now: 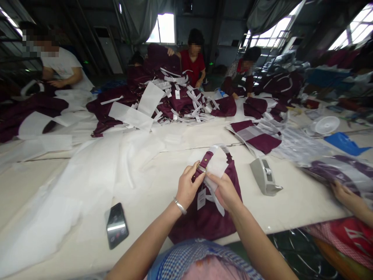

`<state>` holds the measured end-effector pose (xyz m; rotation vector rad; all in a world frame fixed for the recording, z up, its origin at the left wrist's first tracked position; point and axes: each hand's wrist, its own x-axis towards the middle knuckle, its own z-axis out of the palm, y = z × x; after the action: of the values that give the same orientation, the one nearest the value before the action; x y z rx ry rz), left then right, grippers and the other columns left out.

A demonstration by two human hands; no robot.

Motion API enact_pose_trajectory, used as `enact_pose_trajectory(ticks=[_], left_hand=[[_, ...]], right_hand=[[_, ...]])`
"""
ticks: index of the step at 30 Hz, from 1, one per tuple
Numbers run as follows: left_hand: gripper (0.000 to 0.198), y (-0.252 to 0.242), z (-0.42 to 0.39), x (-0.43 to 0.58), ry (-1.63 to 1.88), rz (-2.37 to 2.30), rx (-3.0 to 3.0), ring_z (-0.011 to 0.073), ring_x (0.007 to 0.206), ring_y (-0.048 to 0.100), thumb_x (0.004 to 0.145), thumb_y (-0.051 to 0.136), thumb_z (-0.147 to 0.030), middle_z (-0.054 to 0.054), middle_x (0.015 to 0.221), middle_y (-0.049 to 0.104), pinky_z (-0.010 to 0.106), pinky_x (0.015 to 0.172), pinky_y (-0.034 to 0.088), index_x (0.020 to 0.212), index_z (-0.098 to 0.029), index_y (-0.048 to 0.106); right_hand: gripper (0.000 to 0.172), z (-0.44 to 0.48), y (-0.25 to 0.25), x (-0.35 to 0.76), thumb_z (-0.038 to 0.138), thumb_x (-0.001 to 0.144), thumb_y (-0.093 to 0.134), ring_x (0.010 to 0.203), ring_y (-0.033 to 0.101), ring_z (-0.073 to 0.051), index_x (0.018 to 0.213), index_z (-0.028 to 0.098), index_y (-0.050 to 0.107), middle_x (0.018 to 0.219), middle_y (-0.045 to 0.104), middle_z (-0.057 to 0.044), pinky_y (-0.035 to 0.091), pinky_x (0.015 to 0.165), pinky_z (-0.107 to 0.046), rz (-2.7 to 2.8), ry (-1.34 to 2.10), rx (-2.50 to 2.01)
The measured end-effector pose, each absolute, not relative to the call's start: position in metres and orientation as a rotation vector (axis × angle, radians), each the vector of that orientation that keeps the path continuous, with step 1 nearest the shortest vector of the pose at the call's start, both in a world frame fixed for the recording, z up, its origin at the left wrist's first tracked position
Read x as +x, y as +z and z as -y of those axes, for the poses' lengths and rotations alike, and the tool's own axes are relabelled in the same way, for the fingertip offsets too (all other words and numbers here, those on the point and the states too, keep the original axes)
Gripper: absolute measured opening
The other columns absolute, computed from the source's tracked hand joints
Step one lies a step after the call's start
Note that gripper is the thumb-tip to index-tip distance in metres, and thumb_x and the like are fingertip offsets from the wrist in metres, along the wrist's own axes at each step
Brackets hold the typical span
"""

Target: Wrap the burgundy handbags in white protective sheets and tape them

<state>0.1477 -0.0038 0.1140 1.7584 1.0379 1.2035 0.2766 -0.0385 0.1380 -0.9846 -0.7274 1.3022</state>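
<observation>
A maroon handbag (215,225) lies in front of me at the table's near edge. Its strap (207,157) arches up, partly wrapped in white foam, with a metal buckle (201,168) on its left side. My left hand (188,184) pinches the strap at the buckle, thumb and fingers closed on it. My right hand (225,190) is closed on a white foam sheet (217,167) beside the buckle; its fingertips are partly hidden. A white tag (201,199) and a loose foam strip (219,204) hang below my hands over the bag.
A phone (117,225) lies left, near white foam sheets (72,198). A grey tape dispenser (264,177) stands right of the bag. Maroon bags (180,101) are heaped across the table, where several people work. At right, a co-worker's hand (346,194) holds a plastic-wrapped bag (335,171).
</observation>
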Motion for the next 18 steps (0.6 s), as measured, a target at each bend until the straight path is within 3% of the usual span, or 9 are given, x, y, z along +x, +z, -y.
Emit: enact_pose_trajectory(ticks=[5, 11, 16, 18], left_hand=[[0.047, 0.107, 0.006, 0.152, 1.197, -1.085, 1.821, 0.0211, 0.107, 0.058, 0.093, 0.055, -0.034, 0.008, 0.111, 0.061, 0.034, 0.096, 0.047, 0.138, -0.025, 0.049], [0.046, 0.108, 0.009, 0.149, 1.189, -1.061, 1.833, 0.0208, 0.106, 0.058, 0.092, 0.057, -0.034, 0.007, 0.109, 0.059, 0.035, 0.096, 0.048, 0.137, -0.028, 0.05], [0.061, 0.1, -0.03, 0.124, 1.334, -1.118, 1.513, 0.0226, 0.124, 0.051, 0.088, 0.061, -0.046, 0.011, 0.137, 0.049, 0.037, 0.102, 0.045, 0.143, -0.028, 0.041], [0.068, 0.1, -0.054, 0.118, 1.166, -0.959, 1.39, 0.0249, 0.127, 0.05, 0.086, 0.061, -0.053, 0.013, 0.141, 0.049, 0.04, 0.105, 0.042, 0.144, -0.025, 0.039]], right_hand=[[0.037, 0.03, 0.134, 0.273, 0.04, 0.079, 0.074, 0.115, 0.061, -0.027, 0.112, 0.023, 0.07, 0.119, 0.07, -0.006, 0.045, 0.105, -0.043, 0.764, 1.262, -1.038], [0.037, 0.025, 0.126, 0.275, 0.041, 0.074, 0.076, 0.11, 0.064, -0.03, 0.104, 0.019, 0.074, 0.105, 0.074, -0.007, 0.05, 0.096, -0.045, 0.882, 0.974, -1.224], [0.033, 0.025, 0.129, 0.278, 0.038, 0.078, 0.074, 0.108, 0.065, -0.027, 0.107, 0.022, 0.073, 0.111, 0.073, -0.006, 0.047, 0.101, -0.045, 0.904, 0.883, -1.248], [0.034, 0.025, 0.13, 0.277, 0.038, 0.078, 0.074, 0.109, 0.065, -0.027, 0.108, 0.021, 0.072, 0.113, 0.072, -0.007, 0.047, 0.101, -0.045, 0.884, 0.902, -1.254]])
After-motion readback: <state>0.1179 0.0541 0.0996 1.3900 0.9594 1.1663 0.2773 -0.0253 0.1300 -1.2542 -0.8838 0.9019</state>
